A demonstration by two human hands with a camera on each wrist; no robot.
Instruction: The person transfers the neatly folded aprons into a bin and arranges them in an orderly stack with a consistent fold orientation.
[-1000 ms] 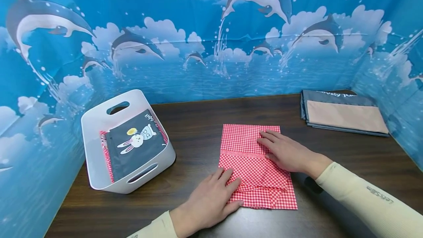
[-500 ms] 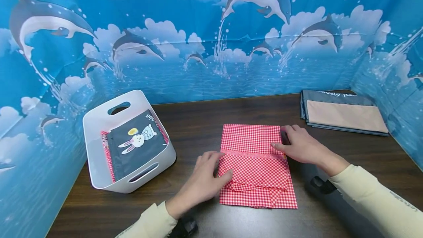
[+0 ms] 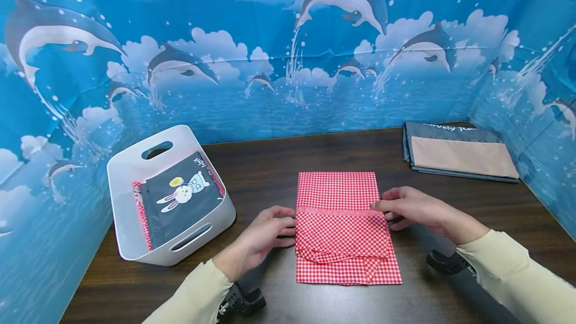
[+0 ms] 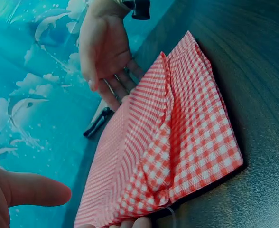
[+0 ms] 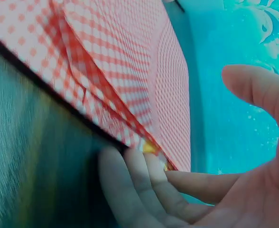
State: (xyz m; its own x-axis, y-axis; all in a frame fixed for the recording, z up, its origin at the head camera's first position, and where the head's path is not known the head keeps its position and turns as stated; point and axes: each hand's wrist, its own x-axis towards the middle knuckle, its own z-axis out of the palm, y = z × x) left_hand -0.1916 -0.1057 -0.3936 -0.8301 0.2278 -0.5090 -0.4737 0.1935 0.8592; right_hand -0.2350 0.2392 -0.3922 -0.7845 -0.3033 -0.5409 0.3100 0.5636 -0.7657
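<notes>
A folded red-and-white checked cloth (image 3: 337, 234) lies flat on the dark wood table, with a loose folded flap across its lower half. My left hand (image 3: 261, 236) is at its left edge; in the left wrist view the fingertips reach the edge of the cloth (image 4: 201, 114) while the thumb (image 4: 37, 189) stands apart. At the right edge is my right hand (image 3: 420, 211). Its fingers touch or slip just under the cloth's side in the right wrist view, and the thumb (image 5: 253, 88) is held away. A small yellow patch shows inside the fold there.
A white bin (image 3: 114, 204) with handle holes stands on the left, holding a folded dark grey cloth (image 3: 157, 219) with a rabbit print over red checked fabric. Back right lies a folded grey and beige cloth (image 3: 463, 156). A dolphin-print curtain (image 3: 270, 109) surrounds the table (image 3: 261, 164).
Both hands, first resting on top of the checked cloth, have lifted off and moved outward to its left and right edges. The cloth keeps its place and shape.
</notes>
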